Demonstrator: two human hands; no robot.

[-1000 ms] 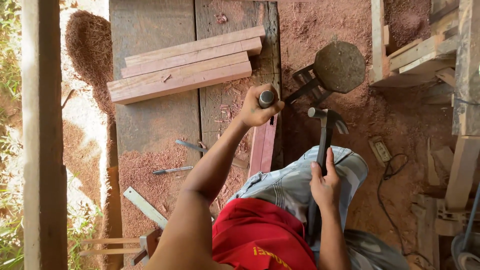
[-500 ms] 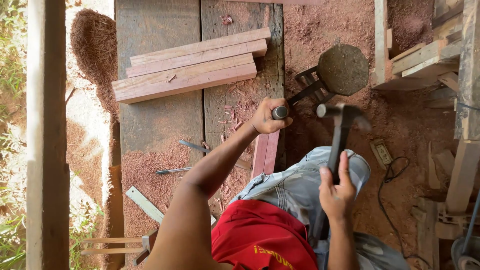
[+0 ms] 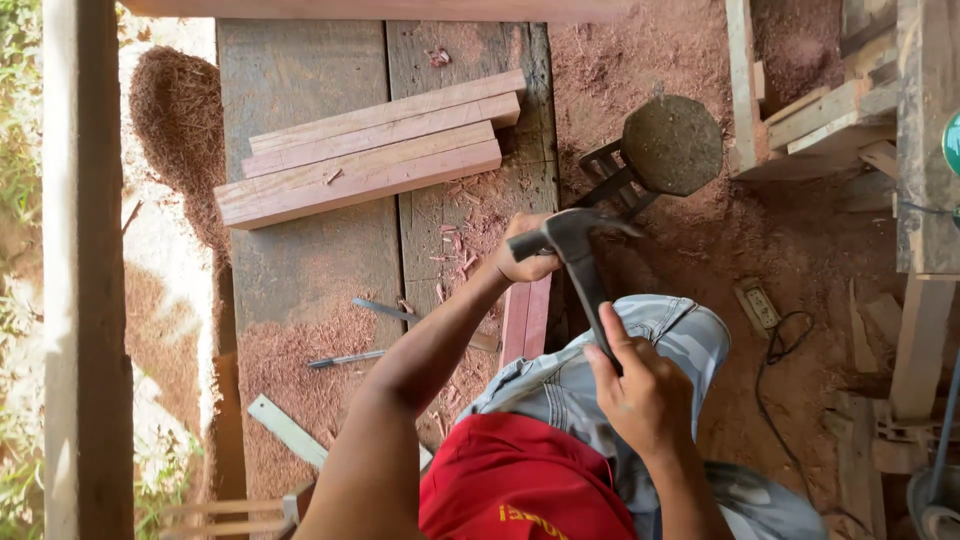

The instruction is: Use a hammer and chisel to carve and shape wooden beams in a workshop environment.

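- The right hand (image 3: 645, 400) is closed around the handle of a claw hammer (image 3: 578, 262). Half a second ago the hammer head stood out to the right of the left fist, clear of it; now it has swung across and sits right at that fist, its face meeting the tool held there.
- The left hand (image 3: 525, 250) is clenched around a short dark tool, most likely a chisel, though the fist and the hammer head now hide nearly all of it. In the earlier pictures its round butt end showed above the knuckles; now it is covered.
- Just under the left fist lies a reddish wooden piece (image 3: 527, 320), running back toward the person's lap. The fist has stayed over its far end throughout, so the blow seems to land there.
- I judge this as the strike itself, one stroke in a run of chiselling; fresh chips lie scattered just left of the fist.
- Beyond the left fist, well apart, a stack of pale planks (image 3: 365, 160) rests on the grey boards (image 3: 300, 270).
- Past the hammer head, an octagonal stool (image 3: 672, 145) stands in red sawdust.
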